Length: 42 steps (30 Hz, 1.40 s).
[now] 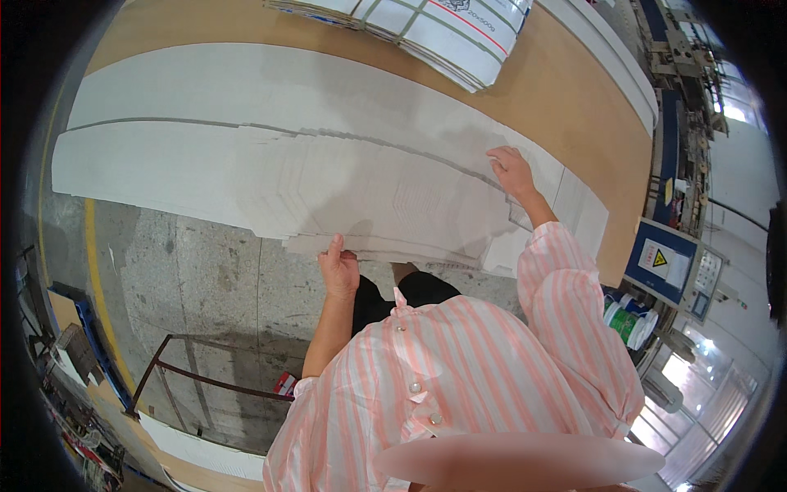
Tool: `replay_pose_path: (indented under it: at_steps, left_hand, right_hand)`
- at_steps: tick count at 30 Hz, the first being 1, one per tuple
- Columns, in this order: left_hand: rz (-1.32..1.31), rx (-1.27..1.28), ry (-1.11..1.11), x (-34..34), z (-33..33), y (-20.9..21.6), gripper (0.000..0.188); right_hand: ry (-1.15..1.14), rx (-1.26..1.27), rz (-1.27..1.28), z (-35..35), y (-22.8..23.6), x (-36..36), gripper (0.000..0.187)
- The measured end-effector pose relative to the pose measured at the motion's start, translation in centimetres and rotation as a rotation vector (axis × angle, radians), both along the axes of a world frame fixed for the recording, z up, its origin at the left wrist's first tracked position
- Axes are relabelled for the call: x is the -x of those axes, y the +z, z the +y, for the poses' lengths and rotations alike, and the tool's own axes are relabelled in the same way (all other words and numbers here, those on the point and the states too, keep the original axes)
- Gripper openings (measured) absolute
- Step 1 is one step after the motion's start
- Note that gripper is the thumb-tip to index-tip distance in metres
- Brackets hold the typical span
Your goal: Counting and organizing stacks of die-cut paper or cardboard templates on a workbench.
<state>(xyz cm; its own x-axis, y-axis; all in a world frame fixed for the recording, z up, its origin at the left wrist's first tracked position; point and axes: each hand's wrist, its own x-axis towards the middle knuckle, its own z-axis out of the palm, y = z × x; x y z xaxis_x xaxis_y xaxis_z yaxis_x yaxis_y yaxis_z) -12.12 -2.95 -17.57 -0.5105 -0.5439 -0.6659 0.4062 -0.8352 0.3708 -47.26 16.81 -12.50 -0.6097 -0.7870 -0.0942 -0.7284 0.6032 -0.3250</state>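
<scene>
Long white sheets of paper or thin card [197, 160] lie fanned in overlapping, stepped layers across the table before me. My left hand [339, 269] is at their near edge, thumb pointing up and the other fingers curled in. Whether a sheet edge is pinched in it is hidden. Over the right part of the sheets is my right hand [513, 170], fingers loosely bent and apart from the thumb, with nothing seen in it. Behind the fanned layers, another white sheet layer [246, 78] spreads across the brown tabletop [574, 107].
A bundle of printed white packaging [426, 37], tied with green straps, rests at the table's far side. To the right are a blue control box [656, 261] and a pail with a green label [627, 326]. A dark metal frame [217, 373] stands on the floor at lower left.
</scene>
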Motion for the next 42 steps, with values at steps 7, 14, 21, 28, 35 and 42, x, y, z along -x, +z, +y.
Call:
replay_pose_path:
  at_steps: [7, 14, 21, 28, 35, 42]
  left_hand:
    - [-0.332, 0.267, -0.048, 3.8, 2.3, 4.0, 0.037]
    - [-0.18, 0.311, -0.048, 3.3, 4.5, 8.6, 0.041]
    - [-0.182, 0.258, 0.008, 2.3, 4.0, 6.3, 0.046]
    - [-0.246, 0.195, -0.006, 1.1, 2.3, 0.6, 0.048]
    - [-0.354, 0.288, -0.074, 2.9, 1.5, 2.0, 0.044]
    - [-0.437, 0.366, -0.203, 3.4, 1.2, 2.4, 0.038]
  right_hand:
    - [0.349, 0.001, 0.018, -1.3, 0.4, 1.4, 0.026]
    - [0.748, -0.1, 0.109, -2.9, 1.8, 2.7, 0.034]
    - [0.807, -0.53, 0.082, -4.9, 3.5, 2.0, 0.016]
    - [0.744, -0.574, 0.034, -5.3, 3.0, 1.2, 0.011]
    - [0.678, -0.609, -0.054, -6.0, -0.1, 2.2, 0.009]
    - [0.679, -0.588, -0.071, -6.1, -0.4, 2.7, 0.008]
